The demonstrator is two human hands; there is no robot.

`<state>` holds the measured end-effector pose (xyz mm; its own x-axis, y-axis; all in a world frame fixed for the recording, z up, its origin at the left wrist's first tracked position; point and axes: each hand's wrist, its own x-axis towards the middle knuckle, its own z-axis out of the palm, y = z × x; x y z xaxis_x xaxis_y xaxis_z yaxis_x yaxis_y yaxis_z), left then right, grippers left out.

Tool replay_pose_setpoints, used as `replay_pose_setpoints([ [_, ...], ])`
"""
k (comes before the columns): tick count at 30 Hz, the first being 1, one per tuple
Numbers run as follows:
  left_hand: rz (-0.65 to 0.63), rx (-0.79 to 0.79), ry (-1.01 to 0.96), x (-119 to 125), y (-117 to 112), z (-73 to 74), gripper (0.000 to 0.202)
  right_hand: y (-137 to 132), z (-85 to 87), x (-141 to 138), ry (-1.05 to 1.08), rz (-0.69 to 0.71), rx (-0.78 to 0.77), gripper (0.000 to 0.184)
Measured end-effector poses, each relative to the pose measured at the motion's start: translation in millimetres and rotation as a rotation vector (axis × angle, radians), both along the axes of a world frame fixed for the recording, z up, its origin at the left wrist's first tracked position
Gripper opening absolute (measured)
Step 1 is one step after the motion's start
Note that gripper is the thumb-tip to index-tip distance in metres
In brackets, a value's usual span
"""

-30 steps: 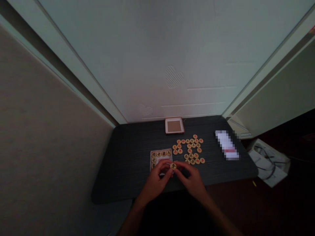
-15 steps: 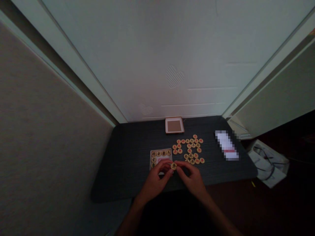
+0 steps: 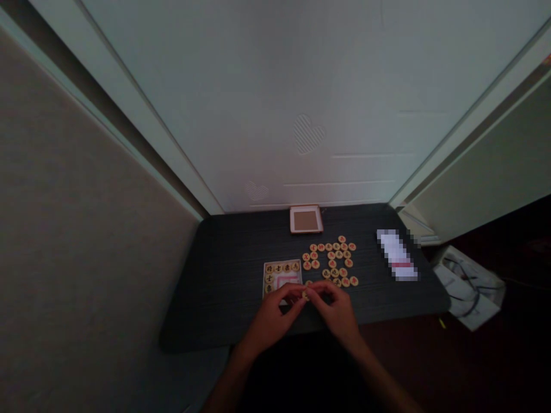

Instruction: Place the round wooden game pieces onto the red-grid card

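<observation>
My left hand and my right hand meet over the near edge of a dark table. Both pinch one round wooden chess piece between their fingertips. Just beyond my left hand lies a small square tray with several black-marked pieces set along its top and left sides. A loose cluster of several round pieces, red- and black-marked, lies on the table beyond my right hand.
An empty square lid or box rests at the table's far edge against the pale wall. A white blurred packet lies at the right. A white bag sits on the floor right of the table.
The piece held between my fingertips has dropped slightly and turned, so its marked face no longer shows. Both hands stay together at the same spot.
</observation>
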<state>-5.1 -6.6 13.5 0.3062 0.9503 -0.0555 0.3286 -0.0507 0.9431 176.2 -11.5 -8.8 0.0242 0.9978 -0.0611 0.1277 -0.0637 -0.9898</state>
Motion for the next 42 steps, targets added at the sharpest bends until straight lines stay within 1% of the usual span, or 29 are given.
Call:
replay_pose_setpoints([
  [9,0.021,-0.025,0.003,1.6,-0.5,0.3,0.024,-0.6,4.1,-5.4,0.009,-0.017,-0.019,0.023],
  [17,0.026,0.021,0.031,3.0,-0.7,-0.5,0.022,-1.0,2.3,-7.0,-0.007,-0.023,-0.036,0.024],
  [21,0.029,0.038,0.051,3.3,-1.7,-1.1,0.022,-1.1,2.7,-5.6,-0.017,0.001,-0.063,0.026],
  [24,0.016,0.039,0.069,1.3,-1.3,-1.5,0.022,0.0,2.4,-5.3,0.035,0.018,-0.085,0.027],
  [28,0.039,0.048,0.106,-11.9,3.8,-4.9,0.02,2.6,0.3,-5.2,0.14,0.035,-0.114,0.03],
  [35,0.266,0.096,0.223,-57.7,21.4,-21.8,0.022,4.8,-3.7,-1.9,0.122,0.037,-0.142,0.032],
  [37,0.305,0.13,0.262,-67.5,24.8,-27.1,0.022,6.1,-5.9,-1.7,0.113,0.045,-0.126,0.032],
  [40,0.343,0.192,0.316,-75.0,27.2,-34.2,0.022,10.1,-8.8,-3.5,0.099,0.067,-0.081,0.029],
  [42,0.346,0.206,0.33,-75.9,27.2,-38.4,0.023,14.1,-9.7,-7.0,0.109,0.087,-0.059,0.027],
])
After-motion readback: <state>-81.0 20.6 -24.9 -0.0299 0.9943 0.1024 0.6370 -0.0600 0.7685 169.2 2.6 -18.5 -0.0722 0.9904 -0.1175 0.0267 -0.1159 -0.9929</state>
